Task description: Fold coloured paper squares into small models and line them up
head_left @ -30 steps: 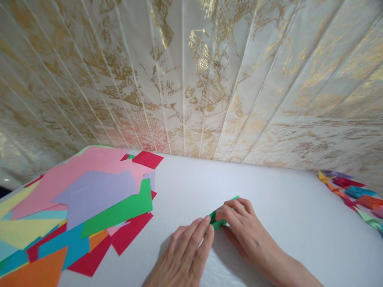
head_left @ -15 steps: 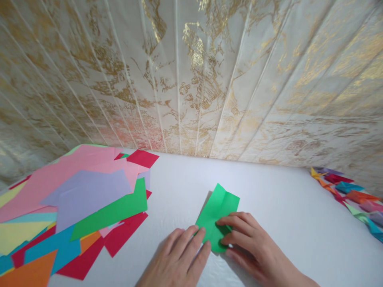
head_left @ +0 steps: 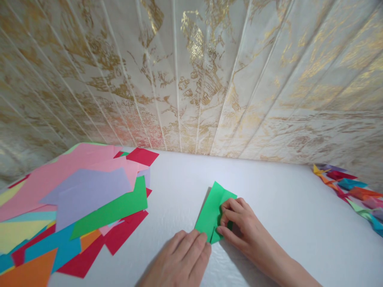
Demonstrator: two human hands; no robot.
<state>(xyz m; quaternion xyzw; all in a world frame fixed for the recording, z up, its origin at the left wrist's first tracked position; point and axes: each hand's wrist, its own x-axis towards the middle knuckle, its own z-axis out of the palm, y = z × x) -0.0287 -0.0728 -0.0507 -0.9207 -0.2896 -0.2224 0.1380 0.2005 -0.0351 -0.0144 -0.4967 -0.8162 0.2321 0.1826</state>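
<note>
A folded piece of green paper (head_left: 213,208) lies on the white table (head_left: 269,207) in front of me. My right hand (head_left: 237,225) has its fingers curled onto the paper's right side, pinching a flap over. My left hand (head_left: 184,259) lies flat with fingers together, its fingertips pressing the paper's near left corner against the table.
A loose heap of coloured paper sheets (head_left: 74,203), pink, lilac, green, red, blue and orange, covers the table's left part. A row of small folded paper figures (head_left: 350,189) lies along the right edge. A white and gold panelled wall (head_left: 191,79) rises behind.
The green paper went from a small folded bundle under both hands to an opened strip. Now my right hand has moved up and folds its right side inward.
</note>
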